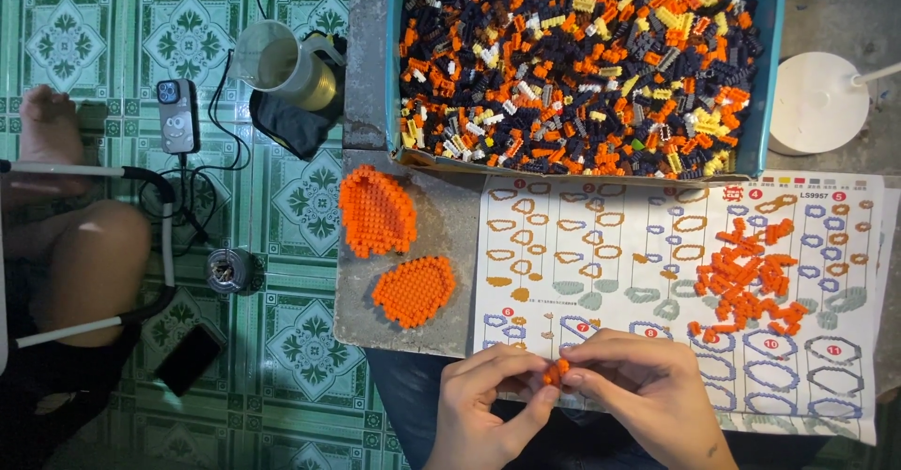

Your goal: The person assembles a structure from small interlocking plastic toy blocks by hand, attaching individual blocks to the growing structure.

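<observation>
My left hand (486, 404) and my right hand (648, 397) meet at the bottom middle, fingertips pinching a small orange brick piece (556, 371) between them. Just above lies a white instruction sheet (601, 273) with outlined shapes. A loose pile of orange bricks (748, 277) rests on the sheet's right half. Two built orange brick shells lie left of the sheet: a larger one (377, 211) and a smaller one (413, 291).
A blue tray (768, 66) filled with several orange, black, yellow and grey bricks sits at the top. A white lamp base (817, 102) stands at the right. On the green tiled floor: a jug (282, 61), two phones (177, 113) (188, 359), a person's knee (99, 263).
</observation>
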